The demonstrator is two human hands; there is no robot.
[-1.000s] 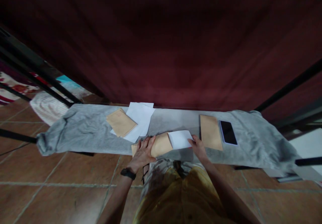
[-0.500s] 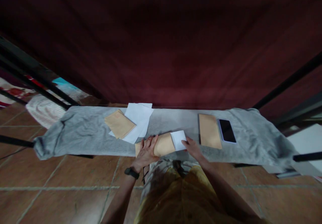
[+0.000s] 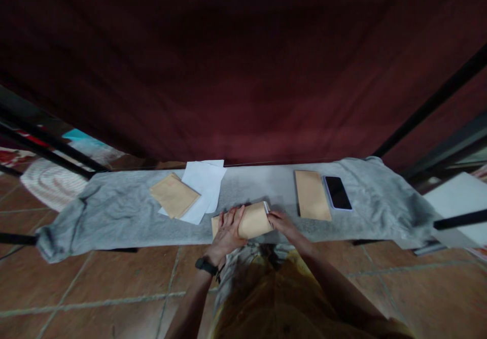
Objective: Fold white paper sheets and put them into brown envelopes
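Note:
A tan envelope (image 3: 255, 220) lies near the front edge of a bench covered with a grey cloth (image 3: 125, 212). My left hand (image 3: 228, 230) lies flat on the envelope's left half, fingers stretched out, a dark watch on the wrist. My right hand (image 3: 280, 223) is at the envelope's right end, fingers closed on the thin white edge of a folded paper (image 3: 267, 207) that is almost wholly inside the envelope.
At the left lie a tan envelope (image 3: 173, 195) on white sheets (image 3: 203, 182). At the right are another tan envelope (image 3: 312, 195) and a black phone (image 3: 337, 193). A dark red curtain (image 3: 243, 65) hangs behind. Black metal bars (image 3: 429, 103) flank both sides.
My right hand has pushed the white paper leftward into the envelope; only a sliver shows now. The left hand stayed pressed on the envelope. The view shifted slightly.

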